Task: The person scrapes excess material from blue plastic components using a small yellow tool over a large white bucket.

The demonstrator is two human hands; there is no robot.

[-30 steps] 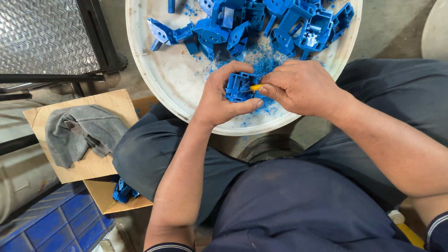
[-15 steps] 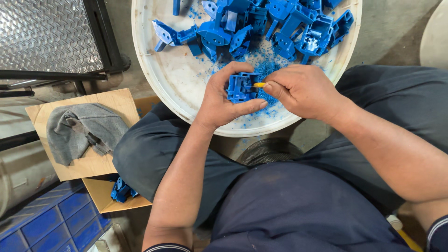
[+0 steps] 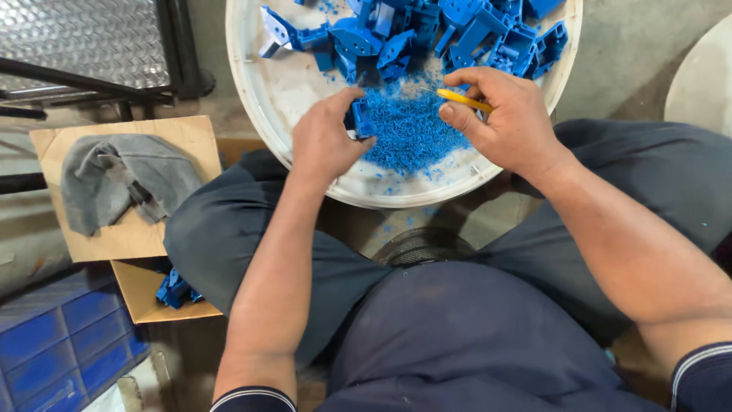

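I note left hand (image 3: 326,137) gripping a blue plastic part (image 3: 360,119); right hand (image 3: 507,118) pinching a yellow-handled tool (image 3: 463,99). Both over blue shavings (image 3: 412,130) in the white tub (image 3: 252,91). Part pile (image 3: 427,34) crowds the far rim.

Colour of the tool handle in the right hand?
Yellow: the tool handle shows in the right hand, head view.
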